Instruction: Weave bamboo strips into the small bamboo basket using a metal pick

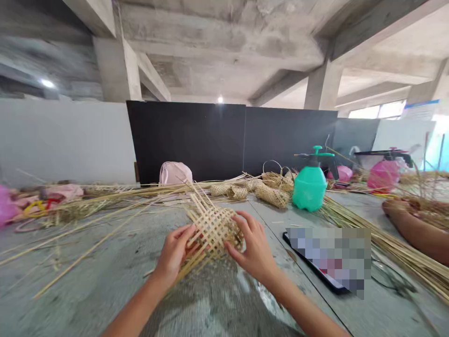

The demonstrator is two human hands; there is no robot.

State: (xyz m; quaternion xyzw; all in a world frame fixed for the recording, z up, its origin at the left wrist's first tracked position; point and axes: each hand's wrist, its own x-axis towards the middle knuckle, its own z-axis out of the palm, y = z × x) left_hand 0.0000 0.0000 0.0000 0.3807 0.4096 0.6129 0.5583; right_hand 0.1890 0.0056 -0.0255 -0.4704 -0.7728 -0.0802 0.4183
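Note:
A partly woven basket (214, 229) of pale, open-weave bamboo strips is held just over the table in front of me. Loose strip ends stick out of it toward the back and the lower left. My left hand (174, 250) grips its left side, thumb on top and the other fingers partly hidden beneath. On the right side, my right hand (253, 243) curves around the rounded end, with thumb and fingertips pressed against the weave.
A green spray bottle (309, 187) and finished woven pieces (271, 194) stand farther back. To the right lie a phone (315, 262), its screen blurred out, and a bundle of strips (393, 248). Another person's arm (414, 229) rests at far right. Long strips (91, 241) cross the table's left.

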